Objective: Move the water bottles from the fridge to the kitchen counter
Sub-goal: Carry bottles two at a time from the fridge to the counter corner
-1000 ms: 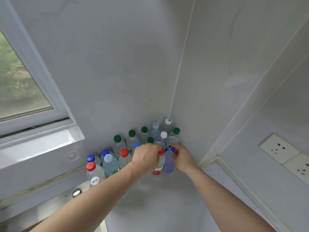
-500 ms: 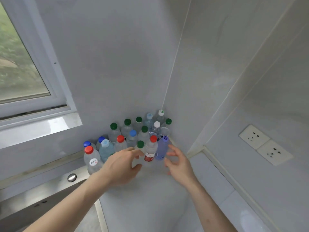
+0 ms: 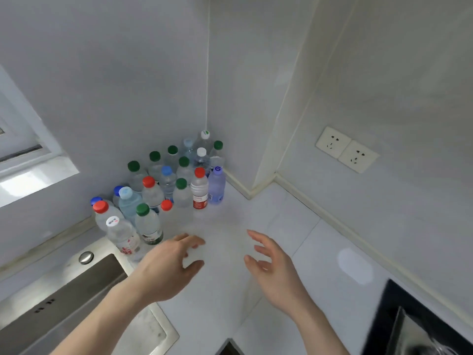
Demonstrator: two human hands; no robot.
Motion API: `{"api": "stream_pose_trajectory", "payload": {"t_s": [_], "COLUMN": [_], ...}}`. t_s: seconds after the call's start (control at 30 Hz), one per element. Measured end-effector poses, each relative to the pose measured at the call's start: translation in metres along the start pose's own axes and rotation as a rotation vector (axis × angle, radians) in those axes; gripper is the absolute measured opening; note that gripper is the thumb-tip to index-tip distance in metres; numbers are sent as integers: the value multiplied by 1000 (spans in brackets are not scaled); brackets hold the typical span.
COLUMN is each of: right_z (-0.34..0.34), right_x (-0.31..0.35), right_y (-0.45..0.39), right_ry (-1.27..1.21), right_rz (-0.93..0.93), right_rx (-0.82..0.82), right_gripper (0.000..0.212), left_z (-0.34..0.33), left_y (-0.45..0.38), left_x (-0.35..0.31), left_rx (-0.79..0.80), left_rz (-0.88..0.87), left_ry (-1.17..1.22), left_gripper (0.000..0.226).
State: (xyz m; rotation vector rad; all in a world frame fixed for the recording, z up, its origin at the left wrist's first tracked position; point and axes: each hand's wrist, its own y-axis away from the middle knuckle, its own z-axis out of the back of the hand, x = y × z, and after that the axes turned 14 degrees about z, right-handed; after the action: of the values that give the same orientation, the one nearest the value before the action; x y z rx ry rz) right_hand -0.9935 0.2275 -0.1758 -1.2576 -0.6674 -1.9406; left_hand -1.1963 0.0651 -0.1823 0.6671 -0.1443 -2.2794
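Partly hidden rear bottles [image 3: 188,147]; both hands [image 3: 169,267] [image 3: 275,271] slack, fingers spread, holding nothing.

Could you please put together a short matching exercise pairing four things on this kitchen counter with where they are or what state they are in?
Things:
1. purple bottle
2. left hand
3. sink
4. wall sockets

Places or states:
A. at the left, beside the bottle cluster
B. on the right-hand wall
C. at the right edge of the bottle cluster
D. open above the counter, holding nothing

Pairs: 1-C, 2-D, 3-A, 4-B
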Motion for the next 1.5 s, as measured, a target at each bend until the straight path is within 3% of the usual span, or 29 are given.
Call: {"api": "stream_pose_trajectory", "payload": {"t_s": [0.43,0.7,1.1,1.5], "right_z": [91,112,92,84], "right_x": [-24,-31,-14,3], "right_y": [198,387,661,822], "right_ry": [139,184,222,330], "right_rz": [-143,-237,-448,-715], "right_rx": [-409,-716,-1150,-1522], "right_gripper": [52,54,53,54], "left_z": [-66,-132,-228,-313], "left_y": [47,168,375,530], "left_x": [-157,-244,-341,-458], "left_rx": [93,246,495,700], "left_rz": [-527,-804,-1232,-1658], "left_ry": [-96,-131,-176,-266], "left_gripper": [46,43,42,42]}}
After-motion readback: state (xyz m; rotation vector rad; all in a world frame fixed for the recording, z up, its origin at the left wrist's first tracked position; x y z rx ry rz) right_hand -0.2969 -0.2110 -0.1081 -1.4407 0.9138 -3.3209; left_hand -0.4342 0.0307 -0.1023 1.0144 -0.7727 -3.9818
